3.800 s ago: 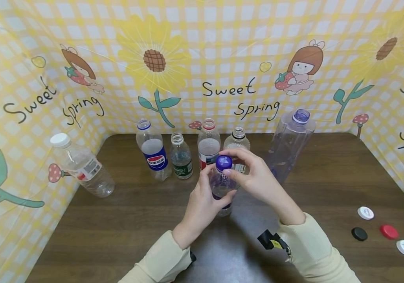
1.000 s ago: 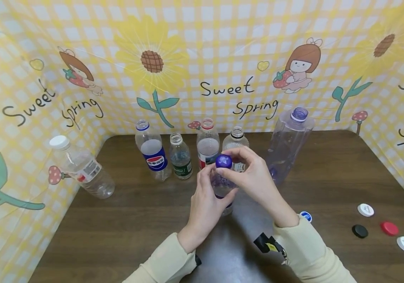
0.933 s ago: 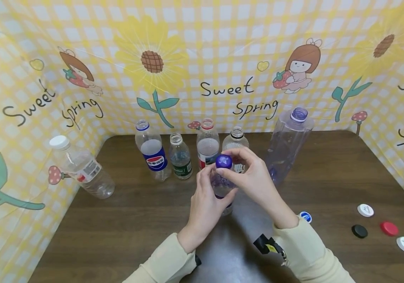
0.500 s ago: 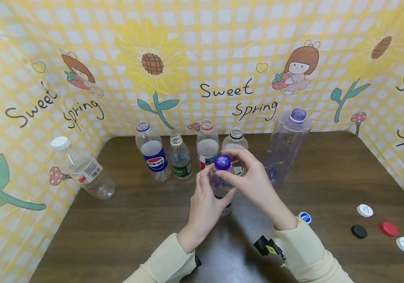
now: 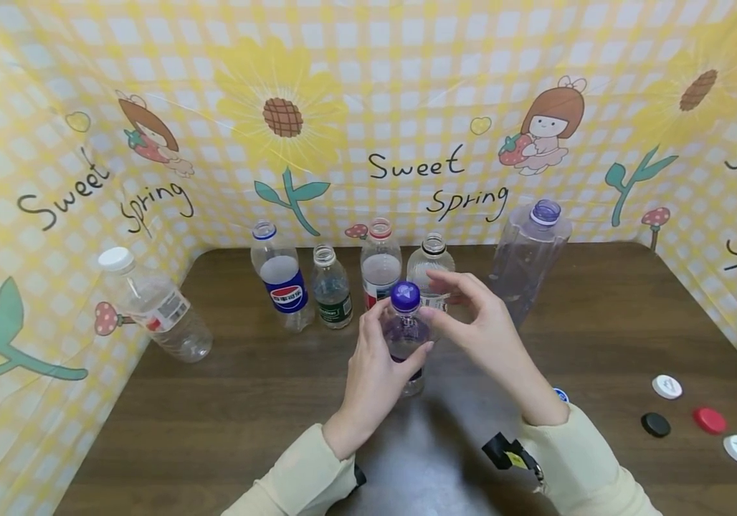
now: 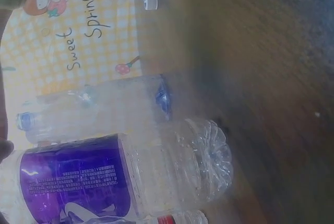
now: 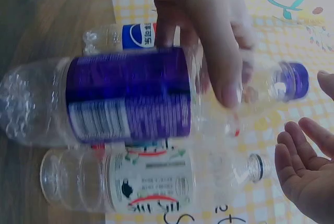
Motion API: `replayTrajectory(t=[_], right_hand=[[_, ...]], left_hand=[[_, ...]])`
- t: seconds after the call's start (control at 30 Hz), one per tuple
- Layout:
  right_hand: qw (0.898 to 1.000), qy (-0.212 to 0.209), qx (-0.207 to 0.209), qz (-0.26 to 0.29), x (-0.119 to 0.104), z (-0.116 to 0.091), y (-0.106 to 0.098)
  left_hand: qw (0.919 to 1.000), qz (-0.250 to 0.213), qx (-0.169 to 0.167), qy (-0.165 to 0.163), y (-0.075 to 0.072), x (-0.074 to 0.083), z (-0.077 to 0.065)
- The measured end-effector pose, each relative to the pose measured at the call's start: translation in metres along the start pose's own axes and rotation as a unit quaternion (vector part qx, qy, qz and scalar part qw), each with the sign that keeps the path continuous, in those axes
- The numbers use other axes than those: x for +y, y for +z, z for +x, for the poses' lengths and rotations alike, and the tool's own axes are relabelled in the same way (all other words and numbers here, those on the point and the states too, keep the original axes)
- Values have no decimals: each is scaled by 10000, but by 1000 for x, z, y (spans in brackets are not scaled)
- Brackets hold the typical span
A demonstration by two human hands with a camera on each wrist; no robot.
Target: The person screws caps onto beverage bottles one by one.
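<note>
The right hand [image 5: 481, 326] had let go of the purple cap [image 5: 405, 295].

Half a second earlier it pinched that cap; now its thumb and fingers were spread at three o'clock, just beside it. The left hand [image 5: 371, 369] gripped the capped bottle [image 5: 409, 331] upright. The right hand partly hid a black-ringed bottle [image 5: 425, 264] at one o'clock; a tall bottle [image 5: 526, 258] stood at two, a cola bottle [image 5: 286, 290] at ten.
</note>
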State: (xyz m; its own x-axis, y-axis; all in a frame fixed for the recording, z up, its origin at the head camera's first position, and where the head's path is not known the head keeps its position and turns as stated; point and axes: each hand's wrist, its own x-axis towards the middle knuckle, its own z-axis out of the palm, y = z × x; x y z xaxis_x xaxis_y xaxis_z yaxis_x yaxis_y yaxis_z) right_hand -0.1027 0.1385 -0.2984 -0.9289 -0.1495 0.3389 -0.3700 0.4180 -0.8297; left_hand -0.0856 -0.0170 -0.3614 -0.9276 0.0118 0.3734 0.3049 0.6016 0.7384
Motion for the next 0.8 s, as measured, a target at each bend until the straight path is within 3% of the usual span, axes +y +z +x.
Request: replayTrajectory(t=[0.37,0.8], right_hand=[[9980,291,207,-522,32,-15,-18],[9905,681,179,-1180,71,-35,-42]], left_hand=[[9994,3,203,-292,-16,-3,1],[9909,-527,710,-1015,-57,-20,10]])
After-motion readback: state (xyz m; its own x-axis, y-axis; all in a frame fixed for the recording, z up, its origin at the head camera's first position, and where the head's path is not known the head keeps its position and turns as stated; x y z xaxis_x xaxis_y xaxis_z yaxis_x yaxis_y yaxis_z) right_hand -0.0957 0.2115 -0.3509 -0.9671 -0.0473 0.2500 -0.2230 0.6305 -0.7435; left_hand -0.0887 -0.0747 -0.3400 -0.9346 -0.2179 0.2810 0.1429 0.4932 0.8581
